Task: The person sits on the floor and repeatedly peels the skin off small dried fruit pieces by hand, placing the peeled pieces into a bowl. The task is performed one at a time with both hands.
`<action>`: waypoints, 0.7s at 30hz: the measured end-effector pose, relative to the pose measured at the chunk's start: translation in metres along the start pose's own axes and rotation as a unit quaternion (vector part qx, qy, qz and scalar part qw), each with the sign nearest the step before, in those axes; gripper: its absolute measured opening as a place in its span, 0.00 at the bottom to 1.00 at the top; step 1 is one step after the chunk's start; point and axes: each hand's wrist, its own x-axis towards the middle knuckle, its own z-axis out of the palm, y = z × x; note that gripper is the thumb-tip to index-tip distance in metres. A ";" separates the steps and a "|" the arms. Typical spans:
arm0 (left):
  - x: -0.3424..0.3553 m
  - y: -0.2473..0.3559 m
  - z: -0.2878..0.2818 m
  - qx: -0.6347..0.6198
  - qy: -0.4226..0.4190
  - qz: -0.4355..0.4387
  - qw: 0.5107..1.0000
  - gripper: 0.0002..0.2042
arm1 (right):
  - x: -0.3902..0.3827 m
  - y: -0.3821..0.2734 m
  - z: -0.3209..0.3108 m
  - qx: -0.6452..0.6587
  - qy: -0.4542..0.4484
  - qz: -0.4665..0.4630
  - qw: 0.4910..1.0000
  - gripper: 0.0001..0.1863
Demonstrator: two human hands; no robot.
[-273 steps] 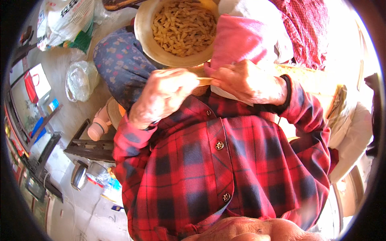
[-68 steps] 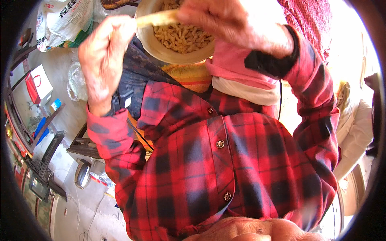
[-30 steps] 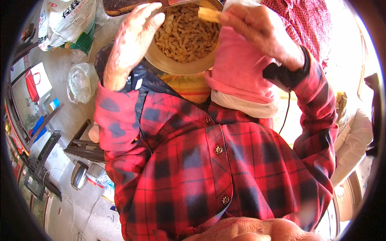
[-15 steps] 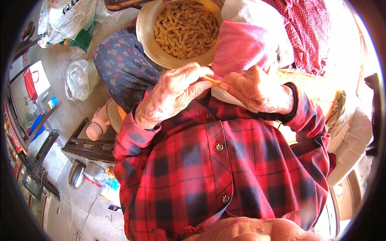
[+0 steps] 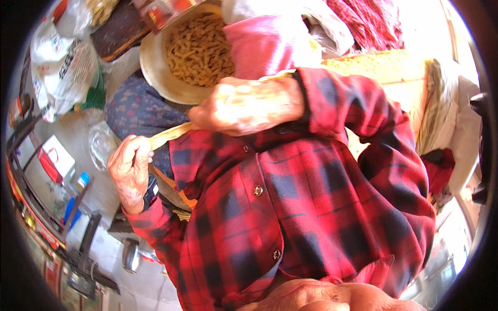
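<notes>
A flat pale-yellow strip [image 5: 170, 136] is stretched between my hands; I cannot make out what it is made of. My left hand [image 5: 129, 165], out at the left, pinches one end between thumb and fingers. My right hand [image 5: 249, 106] is closed round the strip in front of my chest, its back facing up and its fingers mostly hidden. Just beyond that hand, partly covered by it, stands a pale basin [image 5: 151, 65] filled with short brown twisted pieces [image 5: 199, 49]. A bit of yellow [image 5: 277, 76] shows past my right wrist.
A pink cloth [image 5: 259, 46] lies right of the basin over my leg. Behind the basin are a dark wooden board [image 5: 118, 32] and a red box [image 5: 163, 11]. White plastic sacks [image 5: 62, 67] sit at far left. A yellowish board [image 5: 381, 67] extends right.
My left hand has moved left and down, away from my right hand, and more of the strip shows. My right hand has moved left and turned over. The view has shifted.
</notes>
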 end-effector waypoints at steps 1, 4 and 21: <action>0.001 0.003 -0.003 0.049 -0.027 -0.008 0.998 0.06 | 0.003 0.000 0.003 0.001 -0.003 0.014 1.000 0.12; 0.005 0.017 0.016 0.217 0.000 0.053 0.975 0.19 | 0.002 -0.001 0.001 -0.003 -0.035 0.058 0.998 0.10; -0.027 0.031 0.006 0.066 -0.133 -0.041 0.988 0.04 | -0.023 -0.013 0.007 0.035 0.046 -0.056 0.997 0.11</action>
